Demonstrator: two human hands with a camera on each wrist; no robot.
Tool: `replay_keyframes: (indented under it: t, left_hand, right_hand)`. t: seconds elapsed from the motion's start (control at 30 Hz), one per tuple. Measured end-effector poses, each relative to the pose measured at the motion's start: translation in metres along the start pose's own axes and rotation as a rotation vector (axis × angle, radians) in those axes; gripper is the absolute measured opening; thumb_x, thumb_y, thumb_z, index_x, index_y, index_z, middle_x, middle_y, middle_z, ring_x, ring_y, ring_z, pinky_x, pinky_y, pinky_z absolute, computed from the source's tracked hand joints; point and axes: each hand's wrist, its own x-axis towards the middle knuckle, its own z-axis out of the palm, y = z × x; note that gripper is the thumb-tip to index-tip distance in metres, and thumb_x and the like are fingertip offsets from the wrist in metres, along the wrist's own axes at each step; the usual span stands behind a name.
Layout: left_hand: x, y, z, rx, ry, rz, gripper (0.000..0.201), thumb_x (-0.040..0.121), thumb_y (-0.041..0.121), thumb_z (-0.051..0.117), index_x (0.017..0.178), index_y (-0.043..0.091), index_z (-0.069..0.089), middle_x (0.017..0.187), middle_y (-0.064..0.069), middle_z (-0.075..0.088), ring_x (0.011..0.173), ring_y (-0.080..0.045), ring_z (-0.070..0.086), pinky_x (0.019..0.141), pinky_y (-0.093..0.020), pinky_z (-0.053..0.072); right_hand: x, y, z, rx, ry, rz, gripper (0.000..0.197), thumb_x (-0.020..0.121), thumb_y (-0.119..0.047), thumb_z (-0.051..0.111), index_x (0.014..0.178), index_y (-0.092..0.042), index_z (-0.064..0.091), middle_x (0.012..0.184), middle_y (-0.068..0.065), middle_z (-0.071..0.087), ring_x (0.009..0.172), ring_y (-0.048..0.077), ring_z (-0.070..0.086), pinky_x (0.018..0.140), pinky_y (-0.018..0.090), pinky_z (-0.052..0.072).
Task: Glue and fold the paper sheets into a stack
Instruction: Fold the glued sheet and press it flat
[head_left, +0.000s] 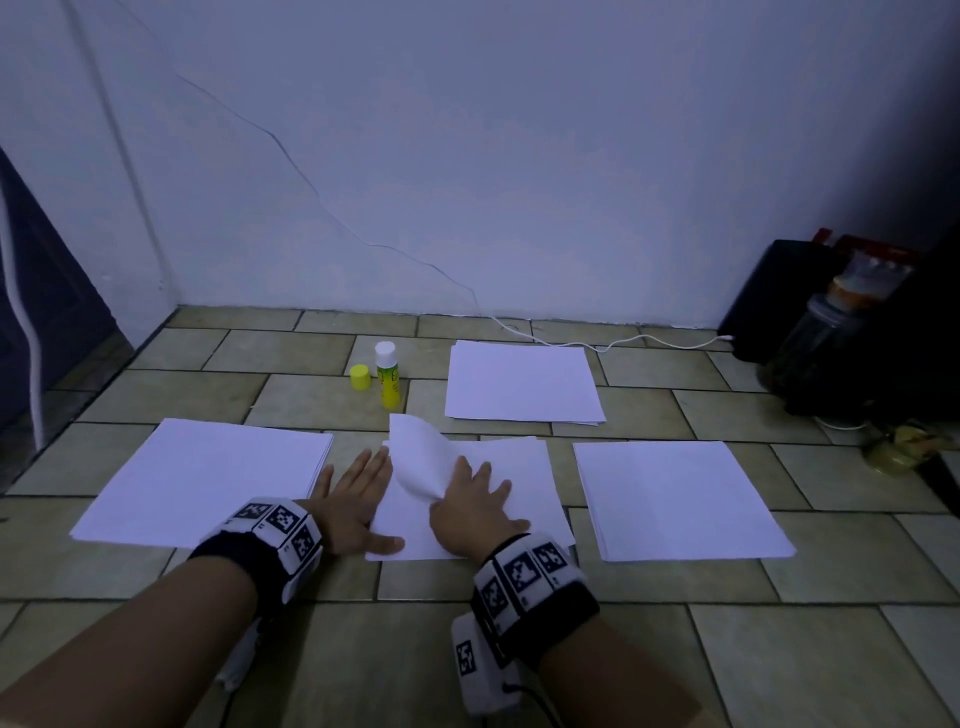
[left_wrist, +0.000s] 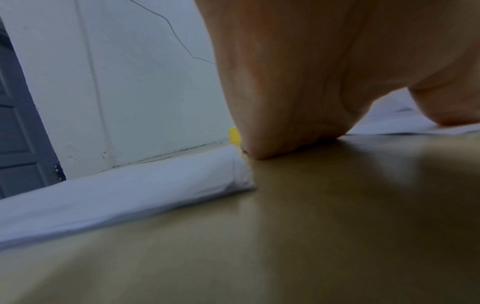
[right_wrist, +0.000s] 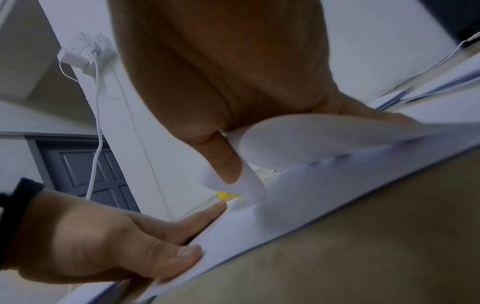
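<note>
Several stacks of white paper lie on the tiled floor: a left stack (head_left: 208, 483), a middle stack (head_left: 519, 467), a back stack (head_left: 522, 382) and a right stack (head_left: 675, 499). My right hand (head_left: 472, 501) lies on the middle stack with fingers spread straight, pressing down the edge of a top sheet (head_left: 421, 457) that curls up and over from the left. In the right wrist view the sheet (right_wrist: 298, 139) bends round my thumb (right_wrist: 226, 164). My left hand (head_left: 358, 499) rests flat beside that stack, thumb on its near left corner. An uncapped glue stick (head_left: 388, 376) stands behind, its yellow cap (head_left: 360, 376) next to it.
A white cable (head_left: 597, 343) runs along the back wall to dark containers and a jar (head_left: 821, 332) at the far right. A grey door (head_left: 47, 312) is at the left. Bare tiles lie in front of the stacks and between them.
</note>
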Motion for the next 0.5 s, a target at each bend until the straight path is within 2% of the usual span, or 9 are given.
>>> replay_keyframes:
  t: [0.07,0.1,0.17,0.2,0.27,0.37,0.5]
  left_hand:
    - [0.001,0.000,0.000,0.011,0.005,0.000,0.126,0.063,0.082,0.032,0.146,0.009,-0.028,0.154,-0.002,-0.034,0.143,-0.017,-0.029,0.115,-0.047,-0.012]
    - [0.001,0.000,0.001,0.018,0.009,0.002,0.122,0.071,0.081,0.037,0.146,0.009,-0.028,0.154,-0.002,-0.034,0.143,-0.017,-0.029,0.115,-0.047,-0.012]
    - [0.001,0.002,0.001,0.021,0.017,0.003,0.110,0.087,0.069,0.043,0.146,0.009,-0.028,0.153,-0.003,-0.035,0.143,-0.018,-0.029,0.115,-0.048,-0.011]
    - [0.001,0.002,0.001,0.019,0.019,0.004,0.110,0.088,0.068,0.043,0.146,0.008,-0.028,0.153,-0.003,-0.035,0.143,-0.018,-0.029,0.115,-0.048,-0.011]
    - [0.000,0.002,0.000,0.024,0.009,0.001,0.116,0.079,0.074,0.040,0.146,0.008,-0.029,0.153,-0.003,-0.035,0.143,-0.018,-0.029,0.115,-0.047,-0.012]
    - [-0.001,0.002,0.000,0.016,0.014,0.006,0.113,0.085,0.070,0.043,0.146,0.009,-0.029,0.153,-0.003,-0.035,0.142,-0.017,-0.029,0.115,-0.047,-0.013]
    - [-0.002,0.002,-0.001,0.007,0.001,0.006,0.118,0.066,0.074,0.029,0.146,0.010,-0.029,0.154,-0.001,-0.034,0.142,-0.016,-0.030,0.115,-0.046,-0.014]
  right_hand:
    - [0.002,-0.002,0.001,0.012,0.017,0.034,0.066,0.100,-0.028,0.035,0.152,-0.020,-0.004,0.160,0.006,-0.012,0.145,0.036,-0.013,0.110,0.068,0.005]
    - [0.002,-0.004,0.002,0.019,0.024,0.050,0.066,0.100,-0.029,0.036,0.152,-0.020,-0.003,0.159,0.006,-0.013,0.145,0.036,-0.013,0.109,0.068,0.004]
    - [0.003,-0.007,0.003,0.032,0.037,0.084,0.066,0.100,-0.032,0.036,0.153,-0.019,-0.002,0.159,0.008,-0.013,0.145,0.036,-0.015,0.108,0.068,0.003]
    - [0.003,-0.009,0.004,0.036,0.041,0.098,0.066,0.100,-0.034,0.035,0.153,-0.018,-0.001,0.159,0.009,-0.013,0.144,0.036,-0.016,0.108,0.069,0.002]
    - [0.005,-0.013,0.007,0.042,0.052,0.123,0.065,0.101,-0.037,0.034,0.153,-0.018,0.000,0.159,0.010,-0.014,0.144,0.036,-0.017,0.107,0.069,0.001]
    - [0.004,-0.018,0.009,0.047,0.064,0.147,0.066,0.101,-0.039,0.034,0.153,-0.018,-0.001,0.159,0.010,-0.014,0.144,0.036,-0.018,0.108,0.070,0.002]
    - [0.004,-0.020,0.007,0.048,0.052,0.126,0.068,0.100,-0.038,0.034,0.153,-0.017,-0.003,0.159,0.010,-0.015,0.144,0.037,-0.017,0.107,0.070,0.002]
